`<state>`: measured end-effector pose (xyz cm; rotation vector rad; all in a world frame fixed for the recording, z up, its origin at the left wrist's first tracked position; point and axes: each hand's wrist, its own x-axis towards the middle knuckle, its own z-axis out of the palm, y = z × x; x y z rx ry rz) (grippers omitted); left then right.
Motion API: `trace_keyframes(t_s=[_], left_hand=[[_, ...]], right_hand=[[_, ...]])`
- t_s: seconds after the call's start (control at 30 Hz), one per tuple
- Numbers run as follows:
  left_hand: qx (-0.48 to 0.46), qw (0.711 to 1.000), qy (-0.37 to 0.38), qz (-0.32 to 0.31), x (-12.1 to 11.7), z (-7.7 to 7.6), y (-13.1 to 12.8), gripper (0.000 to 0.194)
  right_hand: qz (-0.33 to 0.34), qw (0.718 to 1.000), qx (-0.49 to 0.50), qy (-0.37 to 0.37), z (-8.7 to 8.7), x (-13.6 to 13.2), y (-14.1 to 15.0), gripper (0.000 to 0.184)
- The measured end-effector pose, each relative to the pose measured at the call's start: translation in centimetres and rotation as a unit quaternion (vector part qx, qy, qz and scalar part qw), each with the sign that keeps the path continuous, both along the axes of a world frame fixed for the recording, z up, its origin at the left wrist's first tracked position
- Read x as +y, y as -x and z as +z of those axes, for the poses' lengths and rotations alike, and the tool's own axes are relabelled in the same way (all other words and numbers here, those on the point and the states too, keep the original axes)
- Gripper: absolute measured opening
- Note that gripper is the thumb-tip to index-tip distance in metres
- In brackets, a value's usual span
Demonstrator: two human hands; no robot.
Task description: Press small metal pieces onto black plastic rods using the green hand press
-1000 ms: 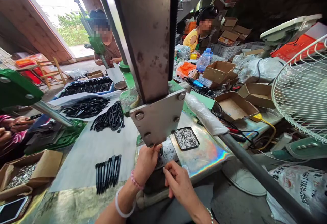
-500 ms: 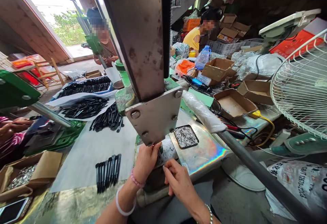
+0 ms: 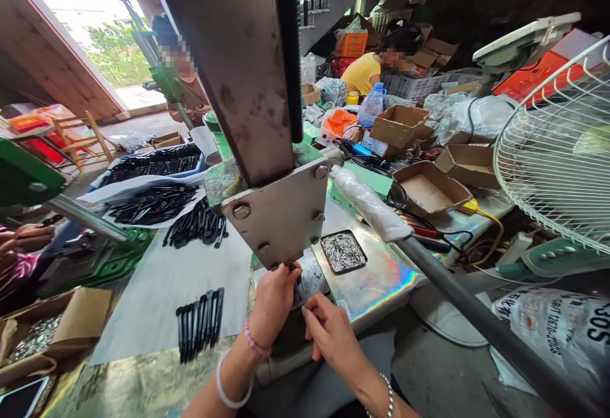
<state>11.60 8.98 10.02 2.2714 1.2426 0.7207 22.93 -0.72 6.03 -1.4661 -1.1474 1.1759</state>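
Note:
Under the steel plate [image 3: 279, 215] of a green hand press [image 3: 216, 183], my left hand [image 3: 272, 307] has its fingers pinched together; whatever they hold is hidden. My right hand [image 3: 331, 332] is just to the right and lower, thumb against curled fingers, anything between them too small to make out. Both hands are at the press's metal base [image 3: 312, 278]. A black tray [image 3: 344, 251] full of small silver pins sits behind my right hand. Left of my left hand, several slim black plastic pieces [image 3: 200, 326] lie in a row on white paper [image 3: 138, 303].
The press lever [image 3: 457, 284], its grip wrapped in plastic, slants down to the right. More black pieces [image 3: 155, 202] are heaped at the back left. A carton of metal parts [image 3: 38, 335] and a phone [image 3: 23, 399] lie left. A fan [image 3: 562, 151] stands right; two co-workers sit beyond.
The whole view has shifted slightly. My hands stay at the press base, the left fingers bent a little differently. The co-worker in yellow leans further down.

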Motion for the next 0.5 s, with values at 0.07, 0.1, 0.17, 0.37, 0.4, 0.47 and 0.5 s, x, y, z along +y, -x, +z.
trace_keyframes(t_s=[0.07, 0.1, 0.17, 0.37, 0.4, 0.47, 0.5], left_hand=[[-0.006, 1.0, 0.012, -0.006, 0.15, 0.18, 0.05, 0.022], [-0.005, 1.0, 0.006, -0.005, 0.19, 0.23, 0.05, 0.022], [0.004, 1.0, -0.024, 0.0, 0.18, 0.2, 0.01, 0.022], [0.061, 0.996, -0.069, 0.002, -0.11, -0.12, -0.21, 0.022], [0.072, 0.995, -0.065, 0.003, -0.12, -0.11, -0.23, 0.022], [0.091, 0.994, -0.055, 0.007, -0.12, 0.01, -0.26, 0.021], [0.101, 0.994, -0.049, 0.008, -0.13, 0.11, -0.26, 0.02]], right_hand=[[-0.001, 1.0, 0.001, -0.001, 0.02, -0.02, -0.01, 0.018], [-0.001, 1.0, 0.003, -0.002, 0.04, -0.05, -0.02, 0.018], [-0.003, 1.0, 0.007, -0.001, 0.08, -0.12, -0.04, 0.018], [-0.005, 0.999, 0.038, 0.012, -0.28, -0.05, 0.11, 0.02], [0.002, 0.999, 0.051, 0.019, -0.3, 0.07, 0.08, 0.021], [0.032, 0.995, 0.081, 0.039, -0.01, 0.26, -0.31, 0.025], [0.046, 0.993, 0.099, 0.05, 0.37, 0.24, -0.8, 0.029]])
